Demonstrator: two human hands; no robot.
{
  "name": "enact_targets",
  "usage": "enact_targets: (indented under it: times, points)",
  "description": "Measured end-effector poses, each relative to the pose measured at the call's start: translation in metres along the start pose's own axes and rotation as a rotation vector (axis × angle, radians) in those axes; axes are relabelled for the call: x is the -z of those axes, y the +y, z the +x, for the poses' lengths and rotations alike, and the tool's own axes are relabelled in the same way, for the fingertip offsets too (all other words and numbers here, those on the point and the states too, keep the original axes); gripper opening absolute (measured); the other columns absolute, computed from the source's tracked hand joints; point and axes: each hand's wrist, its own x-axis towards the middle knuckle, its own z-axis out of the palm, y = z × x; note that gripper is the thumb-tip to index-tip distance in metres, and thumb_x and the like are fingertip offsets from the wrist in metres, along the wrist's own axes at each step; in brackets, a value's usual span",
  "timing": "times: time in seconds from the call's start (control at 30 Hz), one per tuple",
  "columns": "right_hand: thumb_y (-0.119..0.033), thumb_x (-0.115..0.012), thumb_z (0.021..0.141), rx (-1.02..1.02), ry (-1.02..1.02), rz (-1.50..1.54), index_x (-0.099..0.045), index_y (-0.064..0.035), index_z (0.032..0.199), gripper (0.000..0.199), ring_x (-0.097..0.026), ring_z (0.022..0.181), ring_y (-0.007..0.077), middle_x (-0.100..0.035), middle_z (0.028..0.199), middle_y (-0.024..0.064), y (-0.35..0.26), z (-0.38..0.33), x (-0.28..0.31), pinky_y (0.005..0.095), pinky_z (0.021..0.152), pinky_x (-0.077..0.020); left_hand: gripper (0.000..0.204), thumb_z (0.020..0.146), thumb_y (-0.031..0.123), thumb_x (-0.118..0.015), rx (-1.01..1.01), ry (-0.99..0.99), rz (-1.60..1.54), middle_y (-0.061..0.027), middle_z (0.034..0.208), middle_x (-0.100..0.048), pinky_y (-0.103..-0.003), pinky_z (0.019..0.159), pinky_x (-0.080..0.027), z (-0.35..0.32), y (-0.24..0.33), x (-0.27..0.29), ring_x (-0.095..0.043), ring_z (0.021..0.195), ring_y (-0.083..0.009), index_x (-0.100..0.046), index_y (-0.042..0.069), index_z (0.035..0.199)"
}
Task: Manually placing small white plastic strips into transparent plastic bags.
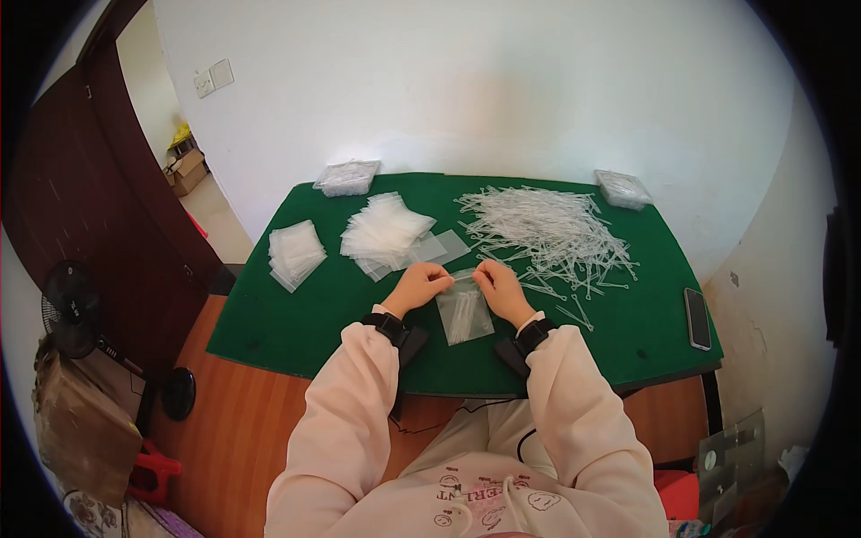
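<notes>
Near the front middle of the green-topped table [287, 332], a small clear plastic zip bag [481, 325] hangs or lies flat with its top toward the far side. Inside it are several thin clear plastic sticks [463, 316]. My left hand [419, 287] pinches the bag's upper left corner, and my right hand [504, 294] pinches its upper right corner. Just beyond my right hand spreads a big heap of loose clear sticks with looped ends [538, 229]. A fanned pile of flat clear bags [386, 226] lies beyond my left hand.
Farther left is a smaller stack of bags [297, 254]. Clear packs stand at the back left [347, 177] and back right [623, 190] corners. A phone [697, 318] lies by the right edge. A white wall [430, 90] rises behind the table; a black fan [70, 305] is at left.
</notes>
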Motion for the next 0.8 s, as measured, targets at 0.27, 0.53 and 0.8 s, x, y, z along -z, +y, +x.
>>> enact_targets:
  times: [0.27,0.53,0.8]
  points:
    - [-0.012,-0.06,0.076,0.069,0.083,-0.09,-0.055,-0.0039,0.075,0.009,-0.051,0.065,0.0246,-0.054,0.07,0.0087,0.0,-0.001,0.003,0.034,0.059,-0.0412,0.016,0.075,0.016,-0.063,-0.085,0.036,0.25,-0.0035,0.062,-0.057,-0.025,0.054,-0.04,-0.005,0.003,0.002,-0.051,0.056,-0.0108,-0.06,0.001,0.074]
    - [-0.011,-0.061,0.07,0.349,-0.086,-0.266,-0.058,-0.0078,0.072,0.005,-0.051,0.072,0.0263,-0.056,0.074,0.0061,-0.002,-0.002,0.001,0.0367,0.067,-0.0414,0.013,0.07,0.016,-0.062,-0.322,0.027,0.335,-0.0078,0.063,-0.056,-0.031,0.053,-0.043,-0.009,0.019,-0.011,-0.054,0.057,-0.0223,-0.059,0.004,0.073]
    - [-0.015,-0.062,0.07,0.285,-0.076,-0.333,-0.058,-0.008,0.069,0.008,-0.053,0.073,0.027,-0.057,0.071,0.0058,0.0,0.0,0.001,0.038,0.064,-0.0407,0.014,0.07,0.018,-0.062,-0.278,0.088,0.345,-0.0071,0.063,-0.058,-0.031,0.053,-0.043,-0.007,0.019,-0.011,-0.056,0.058,-0.0219,-0.06,0.005,0.071]
